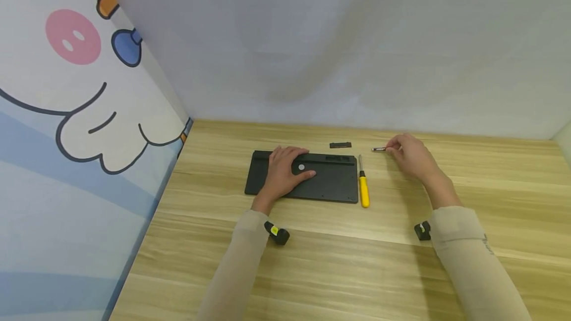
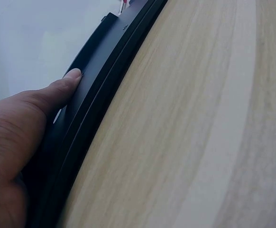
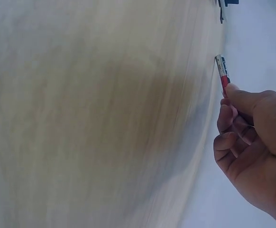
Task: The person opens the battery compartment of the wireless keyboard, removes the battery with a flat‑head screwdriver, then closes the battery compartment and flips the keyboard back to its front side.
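A black keyboard point(image 1: 332, 182) lies underside up on the table, with an open battery compartment point(image 1: 337, 158) near its far right corner. Across its left half rests my left hand point(image 1: 283, 172), thumb spread apart from the fingers. The left wrist view shows the thumb lying along the keyboard point(image 2: 88, 90). Off to the right, my right hand point(image 1: 412, 157) pinches a small battery point(image 1: 378, 149) between thumb and fingers. In the right wrist view the battery point(image 3: 222, 71) has a silver and red wrapper and sticks out past the fingertips.
A small black battery cover point(image 1: 340, 145) lies just behind the keyboard. Beside the keyboard's right edge is a screwdriver point(image 1: 364, 189) with a yellow handle, its shaft pointing away. A pale wall point(image 1: 357, 63) borders the table's far edge, and a cartoon-printed panel point(image 1: 89, 128) stands left.
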A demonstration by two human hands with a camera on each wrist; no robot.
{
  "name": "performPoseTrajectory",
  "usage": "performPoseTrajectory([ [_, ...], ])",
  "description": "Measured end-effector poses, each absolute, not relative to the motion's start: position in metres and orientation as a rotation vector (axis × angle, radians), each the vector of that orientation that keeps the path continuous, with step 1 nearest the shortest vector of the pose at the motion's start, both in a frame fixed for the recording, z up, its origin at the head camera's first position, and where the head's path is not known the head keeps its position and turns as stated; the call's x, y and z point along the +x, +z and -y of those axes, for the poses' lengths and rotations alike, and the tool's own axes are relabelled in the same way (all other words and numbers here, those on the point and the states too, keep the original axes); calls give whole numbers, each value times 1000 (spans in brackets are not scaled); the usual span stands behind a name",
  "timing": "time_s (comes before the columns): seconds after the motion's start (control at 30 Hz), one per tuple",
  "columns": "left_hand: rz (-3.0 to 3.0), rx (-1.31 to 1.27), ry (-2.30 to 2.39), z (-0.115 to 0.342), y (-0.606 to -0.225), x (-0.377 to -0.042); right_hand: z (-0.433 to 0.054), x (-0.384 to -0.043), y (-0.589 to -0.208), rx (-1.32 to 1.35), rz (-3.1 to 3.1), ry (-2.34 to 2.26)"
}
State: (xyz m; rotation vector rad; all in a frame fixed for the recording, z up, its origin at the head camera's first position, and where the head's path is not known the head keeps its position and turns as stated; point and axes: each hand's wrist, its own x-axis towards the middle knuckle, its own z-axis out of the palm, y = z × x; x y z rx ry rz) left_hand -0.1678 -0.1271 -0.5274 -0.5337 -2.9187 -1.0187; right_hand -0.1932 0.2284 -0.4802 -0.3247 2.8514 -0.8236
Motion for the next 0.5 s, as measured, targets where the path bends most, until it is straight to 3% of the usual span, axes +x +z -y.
performPoseTrajectory([
  [0.5,2898,-537,-1017,127,-529,-168,-232,-195,-482,-298,-2785,-783],
])
